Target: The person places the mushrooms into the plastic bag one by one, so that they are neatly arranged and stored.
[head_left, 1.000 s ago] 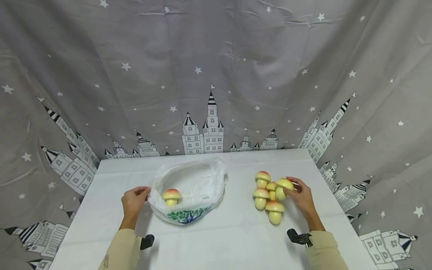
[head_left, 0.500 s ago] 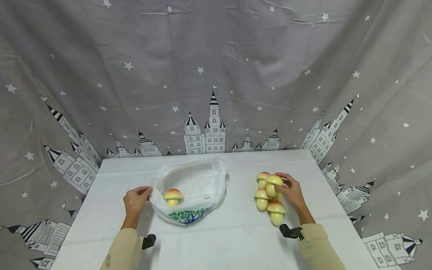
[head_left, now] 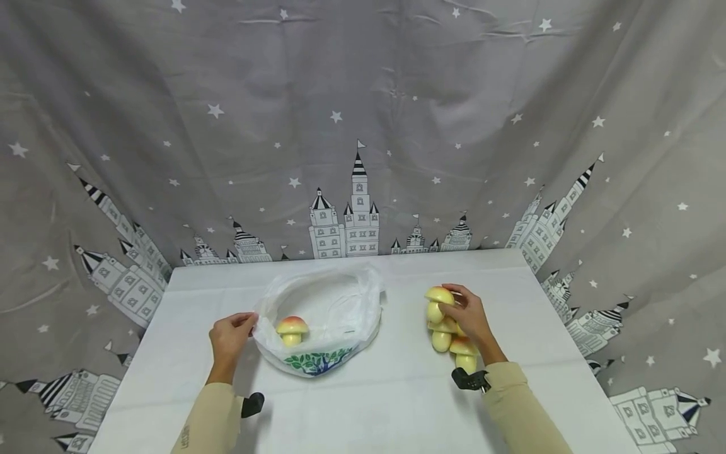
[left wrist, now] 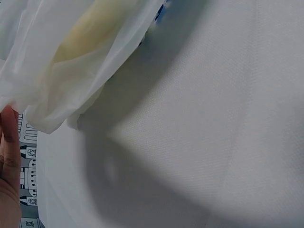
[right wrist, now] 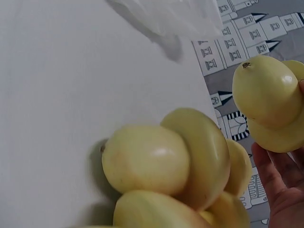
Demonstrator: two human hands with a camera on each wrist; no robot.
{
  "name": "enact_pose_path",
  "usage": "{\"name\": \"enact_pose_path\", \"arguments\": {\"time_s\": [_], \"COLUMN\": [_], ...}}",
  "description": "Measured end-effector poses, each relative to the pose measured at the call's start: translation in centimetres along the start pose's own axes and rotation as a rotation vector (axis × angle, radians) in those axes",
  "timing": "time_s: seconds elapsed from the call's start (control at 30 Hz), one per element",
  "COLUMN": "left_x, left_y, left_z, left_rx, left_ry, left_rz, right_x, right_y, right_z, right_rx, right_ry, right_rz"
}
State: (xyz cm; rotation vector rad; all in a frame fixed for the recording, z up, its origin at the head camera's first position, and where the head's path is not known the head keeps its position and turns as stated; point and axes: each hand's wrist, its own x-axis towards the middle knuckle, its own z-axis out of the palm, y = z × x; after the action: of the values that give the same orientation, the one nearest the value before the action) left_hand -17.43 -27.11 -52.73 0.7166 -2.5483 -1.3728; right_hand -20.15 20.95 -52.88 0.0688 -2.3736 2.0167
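A white plastic bag (head_left: 334, 309) with a green leaf print lies open on the white table (head_left: 368, 403). One toy mushroom (head_left: 292, 329) with a reddish cap stands inside it. My left hand (head_left: 246, 318) pinches the bag's left rim; in the left wrist view a finger (left wrist: 9, 142) touches the plastic bag (left wrist: 71, 61). My right hand (head_left: 450, 302) grips a yellow mushroom (head_left: 438, 301) lifted just above the pile of mushrooms (head_left: 442, 337). In the right wrist view the held mushroom (right wrist: 268, 99) hangs above the pile (right wrist: 156, 159).
A grey curtain (head_left: 363, 126) printed with stars and castles hangs behind and beside the table. Bare white tabletop lies between the bag and the pile and along the front edge. The table's right edge (head_left: 567, 334) is close to the pile.
My right hand has picked one mushroom off the pile and carried it up and to the left. The left hand has kept its hold on the bag's rim.
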Motion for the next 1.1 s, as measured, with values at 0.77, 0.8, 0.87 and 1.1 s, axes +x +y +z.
{"name": "enact_pose_path", "arguments": {"time_s": [0.77,0.8,0.87,1.1], "left_x": [6.3,6.2,6.2,6.0], "left_y": [-8.6,-8.5,-8.5,-8.4], "left_z": [4.3,4.3,4.3,4.2], "left_rx": [0.088,0.092,0.087,0.072], "left_ry": [0.062,0.062,0.061,0.061], "left_rz": [0.025,0.025,0.027,0.018], "right_x": [1.1,1.4,1.9,2.4], "right_y": [-3.0,-2.6,-1.8,-1.9], "right_z": [4.3,4.4,4.9,6.1], "right_rx": [-0.035,-0.033,-0.025,0.001], "right_ry": [-0.162,-0.161,-0.151,-0.188], "right_rz": [0.0,-0.001,0.002,-0.016]}}
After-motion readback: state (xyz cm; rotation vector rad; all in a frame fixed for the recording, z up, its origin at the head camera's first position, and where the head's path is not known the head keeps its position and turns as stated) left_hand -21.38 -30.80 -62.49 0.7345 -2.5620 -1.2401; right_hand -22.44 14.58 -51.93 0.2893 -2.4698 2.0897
